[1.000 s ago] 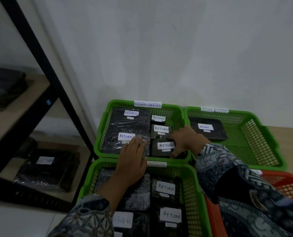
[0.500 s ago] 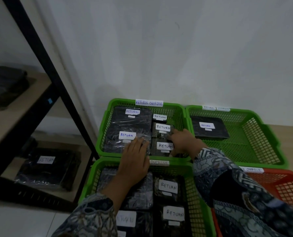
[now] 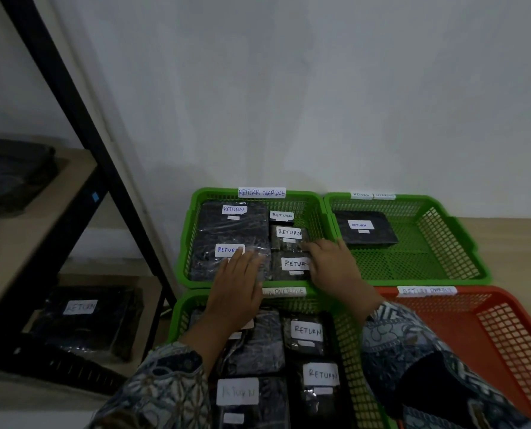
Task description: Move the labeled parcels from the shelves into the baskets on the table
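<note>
The far left green basket (image 3: pixel 187 243) holds several black wrapped parcels with white "RETURN" labels. My left hand (image 3: pixel 238 286) lies flat, fingers straight, on the large front parcel (image 3: pixel 208 264) there. My right hand (image 3: pixel 332 266) reaches in from the right, and its fingertips touch the small parcels (image 3: pixel 286 239) stacked along that basket's right side. Neither hand grips anything. The near left green basket (image 3: pixel 349 360) below my arms also holds several labeled parcels. One labeled black parcel (image 3: pixel 84 323) lies on the lower shelf at the left.
A far right green basket (image 3: pixel 443 264) holds one labeled parcel (image 3: pixel 366 230). A red basket (image 3: pixel 505 335) stands at the near right. The black shelf post (image 3: pixel 81 113) slants along the left, with a dark parcel (image 3: pixel 13 174) on the upper shelf. A white wall is behind.
My right hand slid a little left and nearer, from the basket's right rim onto the small parcels. My left hand stayed on the large parcel.
</note>
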The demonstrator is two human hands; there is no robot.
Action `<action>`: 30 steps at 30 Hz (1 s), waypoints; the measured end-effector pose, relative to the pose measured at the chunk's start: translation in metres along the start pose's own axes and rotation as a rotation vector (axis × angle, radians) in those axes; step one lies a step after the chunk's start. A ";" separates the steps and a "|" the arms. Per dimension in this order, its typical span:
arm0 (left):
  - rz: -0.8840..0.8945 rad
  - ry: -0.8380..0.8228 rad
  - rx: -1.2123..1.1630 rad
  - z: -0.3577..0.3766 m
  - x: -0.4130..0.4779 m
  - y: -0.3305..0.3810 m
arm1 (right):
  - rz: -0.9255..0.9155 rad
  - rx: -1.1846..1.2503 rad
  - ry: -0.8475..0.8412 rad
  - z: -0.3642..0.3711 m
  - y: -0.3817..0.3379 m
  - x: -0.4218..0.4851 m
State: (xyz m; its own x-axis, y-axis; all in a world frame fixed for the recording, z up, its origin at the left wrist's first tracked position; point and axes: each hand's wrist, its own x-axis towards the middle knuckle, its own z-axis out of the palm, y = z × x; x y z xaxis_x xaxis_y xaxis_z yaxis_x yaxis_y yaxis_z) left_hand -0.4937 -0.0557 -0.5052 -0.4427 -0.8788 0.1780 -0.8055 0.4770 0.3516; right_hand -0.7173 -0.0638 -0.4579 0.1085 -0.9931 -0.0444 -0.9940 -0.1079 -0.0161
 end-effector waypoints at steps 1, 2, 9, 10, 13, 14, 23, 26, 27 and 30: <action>0.007 -0.007 0.004 -0.003 -0.002 -0.002 | 0.020 0.016 0.012 0.001 -0.007 -0.007; 0.013 -0.011 0.010 -0.007 -0.004 -0.003 | 0.040 0.031 0.013 0.002 -0.015 -0.014; 0.093 -0.017 0.049 -0.036 -0.030 -0.028 | 0.120 0.124 0.026 0.005 -0.084 -0.042; 0.101 -0.016 0.052 -0.040 -0.035 -0.032 | 0.124 0.119 0.032 0.003 -0.095 -0.045; 0.094 -0.002 0.059 -0.051 -0.047 -0.041 | 0.125 0.112 0.017 -0.004 -0.128 -0.055; 0.087 0.006 0.064 -0.055 -0.052 -0.043 | 0.121 0.119 0.020 -0.007 -0.139 -0.059; 0.000 0.003 0.057 -0.091 -0.111 -0.059 | -0.018 0.120 0.055 -0.018 -0.219 -0.091; 0.016 -0.008 0.054 -0.102 -0.145 -0.062 | -0.032 0.130 0.056 -0.016 -0.247 -0.109; 0.025 -0.006 0.034 -0.104 -0.158 -0.063 | -0.036 0.132 0.061 -0.016 -0.257 -0.116; 0.015 0.024 -0.014 -0.109 -0.200 -0.066 | -0.060 0.150 0.090 -0.011 -0.287 -0.137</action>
State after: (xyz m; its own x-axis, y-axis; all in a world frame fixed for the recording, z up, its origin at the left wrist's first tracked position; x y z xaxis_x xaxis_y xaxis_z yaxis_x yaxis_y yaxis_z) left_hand -0.3092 0.0877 -0.4638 -0.4452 -0.8715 0.2057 -0.7930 0.4904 0.3614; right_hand -0.4475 0.1030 -0.4358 0.1595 -0.9859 0.0509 -0.9722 -0.1658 -0.1654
